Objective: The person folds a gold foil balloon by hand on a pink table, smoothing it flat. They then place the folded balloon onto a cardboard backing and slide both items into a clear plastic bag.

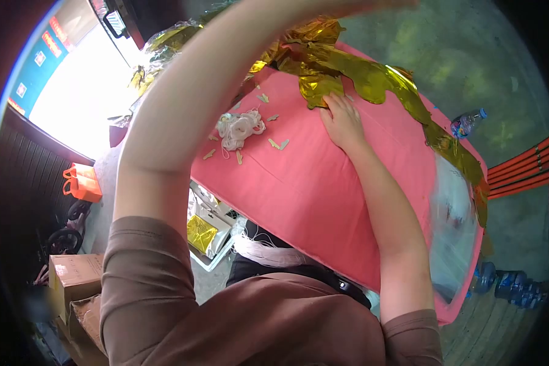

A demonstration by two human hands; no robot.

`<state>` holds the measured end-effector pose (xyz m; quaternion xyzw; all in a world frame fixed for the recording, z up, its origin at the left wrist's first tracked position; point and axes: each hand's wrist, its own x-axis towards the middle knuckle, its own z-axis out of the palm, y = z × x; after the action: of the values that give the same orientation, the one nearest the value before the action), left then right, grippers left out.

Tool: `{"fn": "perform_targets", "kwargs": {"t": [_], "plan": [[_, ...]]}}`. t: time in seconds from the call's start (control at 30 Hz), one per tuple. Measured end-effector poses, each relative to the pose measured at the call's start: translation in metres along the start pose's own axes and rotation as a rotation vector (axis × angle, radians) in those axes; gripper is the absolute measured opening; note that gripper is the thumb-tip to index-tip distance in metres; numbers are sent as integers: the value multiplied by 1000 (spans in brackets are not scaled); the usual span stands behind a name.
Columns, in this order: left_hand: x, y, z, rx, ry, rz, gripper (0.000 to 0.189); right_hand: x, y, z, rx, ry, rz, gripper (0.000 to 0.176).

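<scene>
Head view shows the right hand open, palm down with fingers extended, on the pink cloth-covered bench, its fingertips touching the near end of the shiny gold foil sheet. That foil lies along the bench's far edge and down its right side. At the far edge of view, the left hand is blurred and partly cut off; whether it is open or closed cannot be told. A loose white string bundle lies left of the right hand.

Pink tbl holds gold foil, wht string, sml pale bits.
</scene>
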<state>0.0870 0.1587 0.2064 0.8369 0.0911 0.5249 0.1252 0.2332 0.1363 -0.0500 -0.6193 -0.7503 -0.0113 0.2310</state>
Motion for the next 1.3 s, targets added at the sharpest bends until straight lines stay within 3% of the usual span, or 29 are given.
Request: {"fn": "perform_targets", "kwargs": {"t": [0.1, 0.13, 0.23, 0.3, 0.33, 0.37, 0.43, 0.57, 0.67, 0.73, 0.83, 0.87, 0.9, 0.97, 1.03, 1.07, 1.13, 1.23, 1.3], "plan": [[-52, 15, 40, 168, -270, 68, 18, 1, -4, -5, -20, -37, 22, 43], [-68, 17, 48, 225, -368, 70, 14, 9, 5, 12, 106, 186, -54, 42], [-115, 14, 63, 304, -493, 50, 17, 7, 42, 32, 349, 483, -68, 41], [-141, -1, 69, 285, -506, 9, 18, -8, 53, 5, 1204, 249, 62, 43], [-150, -6, 70, 265, -521, -33, 20, -8, 35, -25, 1405, 231, 472, 41], [-156, -8, 70, 265, -520, -33, 20, -9, 28, -38, 1404, 231, 471, 41], [-165, -7, 71, 276, -519, -67, 21, -14, 18, -54, 1602, -37, 602, 38], [-168, -9, 74, 205, -565, -96, 20, -19, 3, -65, 1318, -129, 531, 45], [-163, -21, 68, 123, -557, -214, 23, -26, 13, -67, 1247, 31, 401, 59], [-161, -51, 66, 301, -267, -232, 29, -38, 16, -78, 1050, -107, 399, 69], [-145, -113, 49, 440, -137, -329, 26, -48, 19, -79, 795, 0, 239, 66], [-146, -138, 46, 538, -17, -271, 30, -50, 22, -80, 790, 6, 241, 66], [-142, -150, 41, 716, -136, -412, 36, -51, 25, -79, 813, -86, 252, 61], [-124, -148, 34, 772, -324, -824, 43, -55, 24, -84, 832, -176, 263, 56], [-121, -160, 33, 784, -396, -918, 47, -67, 19, -92, 979, -186, 452, 48], [-121, -171, 34, 795, -473, -1014, 50, -74, 19, -98, 971, -214, 415, 46], [-129, -213, 40, 784, -460, -983, 52, -90, 17, -113, 991, -254, 444, 46], [-125, -228, 40, 673, -452, -1021, 60, -120, 3, -144, 958, -330, 549, 49], [-125, -229, 39, 702, -341, -962, 67, -147, 6, -157, 995, -334, 573, 52]]}}
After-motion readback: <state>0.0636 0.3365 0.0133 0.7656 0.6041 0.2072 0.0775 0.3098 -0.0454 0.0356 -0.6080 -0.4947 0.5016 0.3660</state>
